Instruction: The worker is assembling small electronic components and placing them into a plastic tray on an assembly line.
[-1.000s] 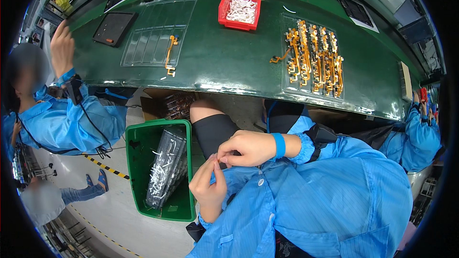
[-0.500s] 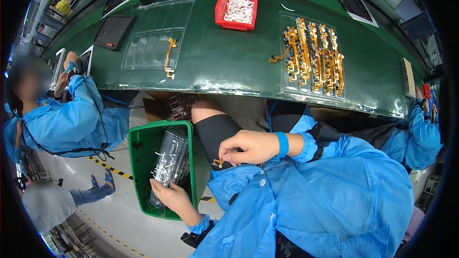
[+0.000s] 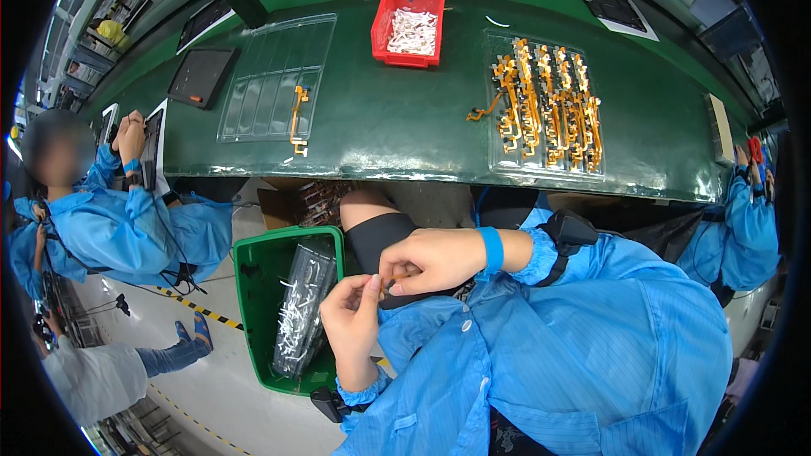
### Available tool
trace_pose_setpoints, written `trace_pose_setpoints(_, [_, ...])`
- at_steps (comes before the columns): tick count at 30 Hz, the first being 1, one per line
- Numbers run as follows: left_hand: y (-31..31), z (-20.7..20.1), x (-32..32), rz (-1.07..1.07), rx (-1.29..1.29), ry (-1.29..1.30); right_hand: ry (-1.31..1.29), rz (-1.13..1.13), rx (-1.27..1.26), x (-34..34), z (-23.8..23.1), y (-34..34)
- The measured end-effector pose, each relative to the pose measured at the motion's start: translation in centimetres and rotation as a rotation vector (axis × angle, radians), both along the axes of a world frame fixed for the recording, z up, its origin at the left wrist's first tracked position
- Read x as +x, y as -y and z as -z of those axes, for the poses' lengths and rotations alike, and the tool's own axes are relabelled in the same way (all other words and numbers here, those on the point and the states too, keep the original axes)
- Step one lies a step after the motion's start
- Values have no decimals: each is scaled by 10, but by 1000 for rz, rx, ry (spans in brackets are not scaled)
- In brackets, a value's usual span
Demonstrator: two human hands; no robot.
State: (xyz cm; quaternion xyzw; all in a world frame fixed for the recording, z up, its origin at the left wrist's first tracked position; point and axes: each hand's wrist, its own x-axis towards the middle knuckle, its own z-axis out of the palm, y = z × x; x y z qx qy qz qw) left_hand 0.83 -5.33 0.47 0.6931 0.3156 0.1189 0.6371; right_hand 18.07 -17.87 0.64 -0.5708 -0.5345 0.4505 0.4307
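Both hands meet above my lap. My right hand [image 3: 435,260], with a blue band at the wrist, pinches a small orange flex cable [image 3: 404,277], mostly covered by the fingers. The thumb and forefinger of my left hand [image 3: 351,321] close on the cable's end, touching the right fingertips. On the bench, a transparent tray [image 3: 498,165] at the right holds rows of orange flex cables [image 3: 553,110]. One more flex cable [image 3: 486,110] sticks out past its left edge. A second transparent tray [image 3: 253,59], to the left, carries a single flex cable [image 3: 297,122].
A red bin [image 3: 408,59] of small white strips stands at the bench's back. Beside my left knee, a green bin [image 3: 247,312] holds transparent trays and white strips. A black flat box [image 3: 201,76] lies left on the bench. Co-workers in blue sit at left [image 3: 127,228] and right [image 3: 731,241].
My left hand has come up from the green bin to meet my right hand at the flex cable. The right hand has stayed nearly in place. The view has shifted slightly.
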Motion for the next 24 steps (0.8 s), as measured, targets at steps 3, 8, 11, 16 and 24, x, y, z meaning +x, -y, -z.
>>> trace_pose_setpoints(3, [-7, -8, 15, -23, 24, 11, 158, 67, -96, 9, -3, -1])
trace_pose_setpoints(8, [-32, -19, 40, -90, -18, 108, 223, 170, 63, 32, 6, -11])
trace_pose_setpoints(11, [-57, -25, 59, -71, -24, 148, -139, 154, -79, 45, 2, -23])
trace_pose_setpoints(16, [-106, -28, 85, -70, -167, 210, -328, 256, -17, 71, 7, -66])
trace_pose_setpoints(24, [-172, -34, 122, -138, -175, 276, -643, 490, 55, 114, -5, -129])
